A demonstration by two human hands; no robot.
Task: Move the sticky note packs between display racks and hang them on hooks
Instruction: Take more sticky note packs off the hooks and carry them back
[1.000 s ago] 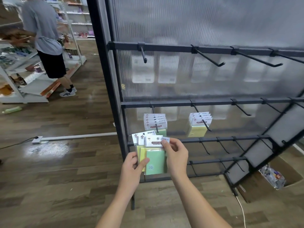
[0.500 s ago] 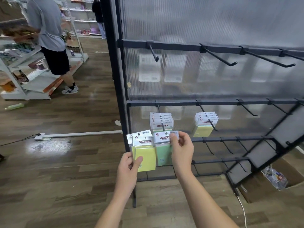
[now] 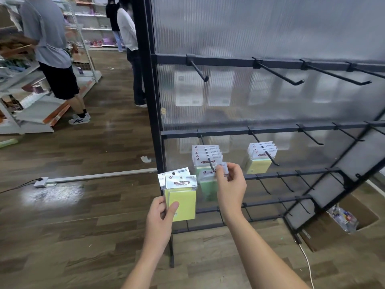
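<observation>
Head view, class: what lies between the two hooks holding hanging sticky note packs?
Nothing hangs there: only bare crossbar and translucent panel, seen in the head view.

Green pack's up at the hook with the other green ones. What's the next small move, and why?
Probably slide the green pack back onto the hook: the right hand pinches its header right at the hook tip, while the left hand holds the yellow packs.

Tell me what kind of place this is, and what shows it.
Most likely a retail shop, perhaps stationery or variety goods. A black display rack carries rows of hooks with sticky note packs hanging on them, stocked white shelving lines the aisle, and other people stand browsing there.
</observation>
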